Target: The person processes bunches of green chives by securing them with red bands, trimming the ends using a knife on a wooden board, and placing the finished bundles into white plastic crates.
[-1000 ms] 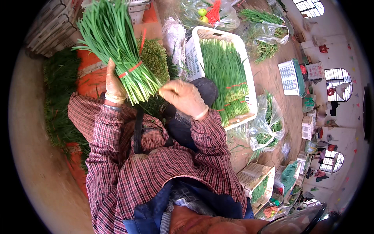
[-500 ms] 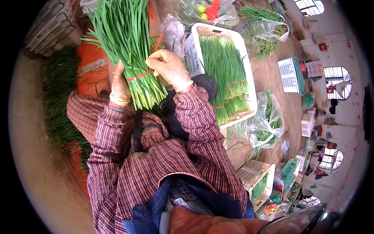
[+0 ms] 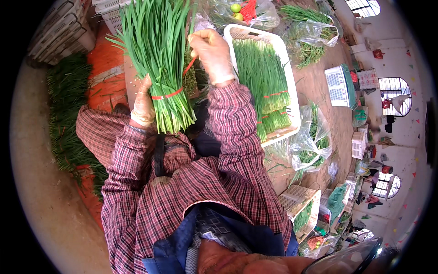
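A thick bunch of garlic chives (image 3: 157,50) stands upright before me, pale cut stems down and long green leaves up. My gloved left hand (image 3: 143,106) grips its left side, thumb up along the stems; the other fingers are hidden behind it. Around the lower stems runs a red tie (image 3: 167,95), with a loose end rising on the right. My gloved right hand (image 3: 212,52), closed in a pinch, holds that loose end beside the leaves. To its right, a white plastic crate (image 3: 294,114) holds several rows of tied chives.
Loose chives lie in a long dark-green heap (image 3: 68,105) at left, beside an orange sheet (image 3: 105,59). White crates (image 3: 75,34) are stacked at the upper left. Plastic bags of greens (image 3: 312,148) lie on the floor to the right. Another crate of greens (image 3: 308,214) stands at lower right.
My right hand has moved up and right from the band, drawing the tie's loose end with it. The bunch and my left hand have shifted slightly right.
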`<state>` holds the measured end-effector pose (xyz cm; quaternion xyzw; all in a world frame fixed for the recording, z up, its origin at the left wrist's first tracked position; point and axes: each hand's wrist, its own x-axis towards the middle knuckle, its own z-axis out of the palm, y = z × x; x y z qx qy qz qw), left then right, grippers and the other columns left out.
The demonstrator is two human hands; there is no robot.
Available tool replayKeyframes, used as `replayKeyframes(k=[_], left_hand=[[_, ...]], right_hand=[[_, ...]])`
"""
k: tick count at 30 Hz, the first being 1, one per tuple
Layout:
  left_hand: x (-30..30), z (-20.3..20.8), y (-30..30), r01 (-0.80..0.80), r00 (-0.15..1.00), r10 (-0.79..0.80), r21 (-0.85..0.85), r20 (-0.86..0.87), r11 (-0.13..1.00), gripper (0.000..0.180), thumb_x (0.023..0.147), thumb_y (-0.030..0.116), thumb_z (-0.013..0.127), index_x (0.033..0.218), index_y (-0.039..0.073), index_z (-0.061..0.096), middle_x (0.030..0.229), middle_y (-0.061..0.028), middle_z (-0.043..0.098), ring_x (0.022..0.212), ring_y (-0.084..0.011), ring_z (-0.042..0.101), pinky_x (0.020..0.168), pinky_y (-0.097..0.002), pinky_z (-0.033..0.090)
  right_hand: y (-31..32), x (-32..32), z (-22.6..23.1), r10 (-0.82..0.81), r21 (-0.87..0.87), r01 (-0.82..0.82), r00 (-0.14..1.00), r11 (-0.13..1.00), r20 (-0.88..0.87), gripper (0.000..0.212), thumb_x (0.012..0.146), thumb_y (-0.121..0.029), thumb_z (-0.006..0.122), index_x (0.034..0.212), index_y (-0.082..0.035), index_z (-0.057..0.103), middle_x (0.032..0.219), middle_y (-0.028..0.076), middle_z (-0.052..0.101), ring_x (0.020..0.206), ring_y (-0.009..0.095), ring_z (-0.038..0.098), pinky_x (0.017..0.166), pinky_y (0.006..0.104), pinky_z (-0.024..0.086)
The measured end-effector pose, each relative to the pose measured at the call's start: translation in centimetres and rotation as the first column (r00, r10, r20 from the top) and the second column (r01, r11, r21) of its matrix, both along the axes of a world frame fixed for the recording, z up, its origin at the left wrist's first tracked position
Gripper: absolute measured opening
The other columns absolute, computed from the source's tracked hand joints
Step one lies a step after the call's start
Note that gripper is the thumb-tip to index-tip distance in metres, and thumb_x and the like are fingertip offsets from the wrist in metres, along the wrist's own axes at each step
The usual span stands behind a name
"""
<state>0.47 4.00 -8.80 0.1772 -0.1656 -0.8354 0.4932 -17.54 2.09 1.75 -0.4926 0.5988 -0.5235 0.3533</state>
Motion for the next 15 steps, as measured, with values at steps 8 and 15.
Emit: replayKeyframes(k=[8,15], left_hand=[[0.4,0.1,-0.2,-0.005,1.000,0.005,-0.008,0.012,1.000,0.043,0.094,0.034,0.055,0.126,0.006,0.052,0.121,-0.0076,0.060,0.105,-0.0213,0.060,0.093,-0.0368,0.049],[-0.4,-0.5,-0.4,0.066,0.998,-0.066,0.037,0.002,0.997,0.044,0.097,0.035,0.049,0.128,0.005,0.049,0.122,-0.0084,0.059,0.110,-0.0211,0.056,0.098,-0.0379,0.044]], right_hand=[[6.4,2.8,-2.3,0.021,-0.229,-0.212,0.775,0.950,-0.632,0.019,0.080,-0.022,0.068,0.097,-0.014,0.066,0.089,0.005,0.066,0.077,0.024,0.066,0.067,0.0344,0.053],[6.9,3.2,-3.5,-0.195,-0.324,-0.151,0.545,0.934,-0.815,0.009,0.076,-0.018,0.068,0.079,-0.018,0.060,0.073,0.002,0.057,0.057,0.022,0.061,0.048,0.0351,0.050]])
